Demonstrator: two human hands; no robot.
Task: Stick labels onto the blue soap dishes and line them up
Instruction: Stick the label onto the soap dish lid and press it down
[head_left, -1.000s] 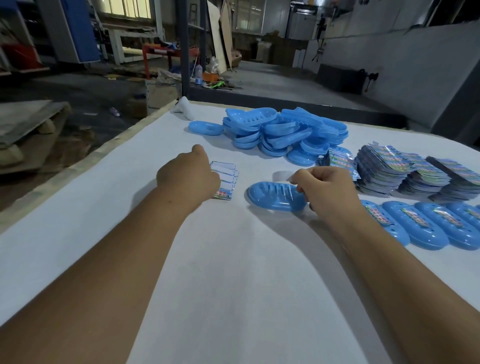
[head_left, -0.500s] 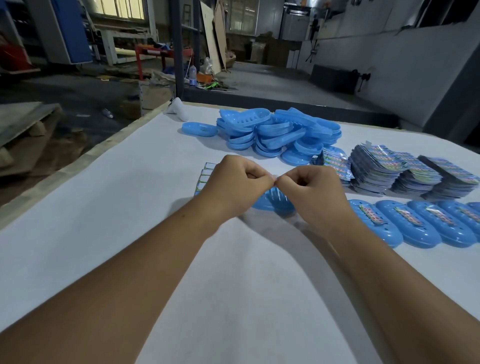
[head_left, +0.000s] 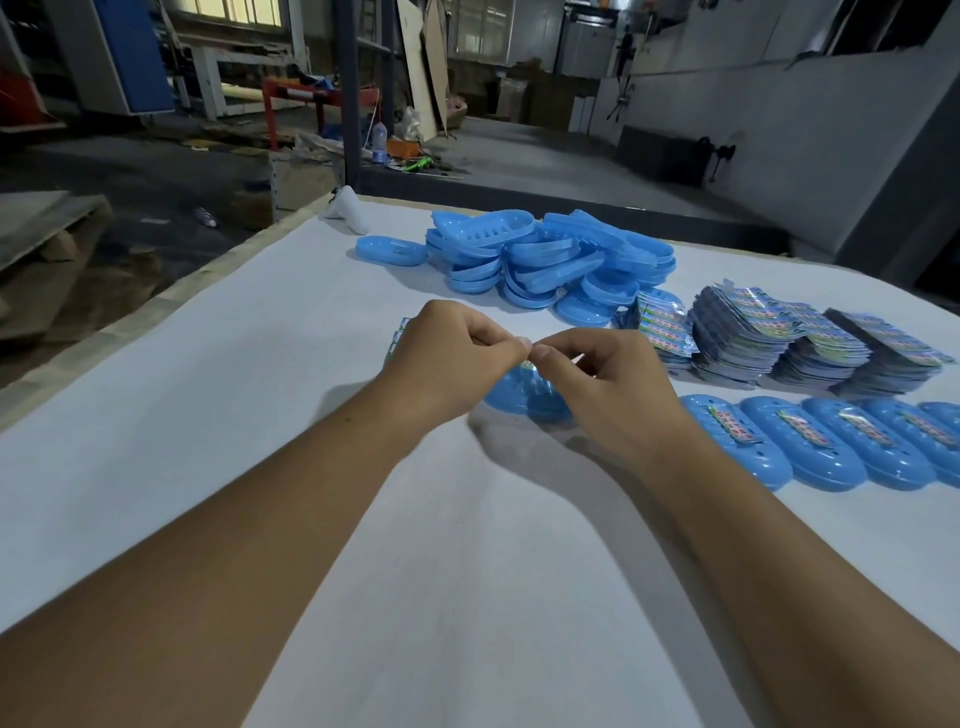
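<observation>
White table (head_left: 218, 415); hands (head_left: 527, 356) pinch label; print unreadable.

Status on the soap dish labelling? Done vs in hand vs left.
Done: a row of labelled blue plastic soap dishes lined up at the right, at least four in view. In hand: left hand and right hand meet fingertip to fingertip over one unlabelled blue dish, apparently pinching a label too small to see. Left: the heap of bare blue dishes and thick stacks of printed label sheets. Most remains.
</observation>
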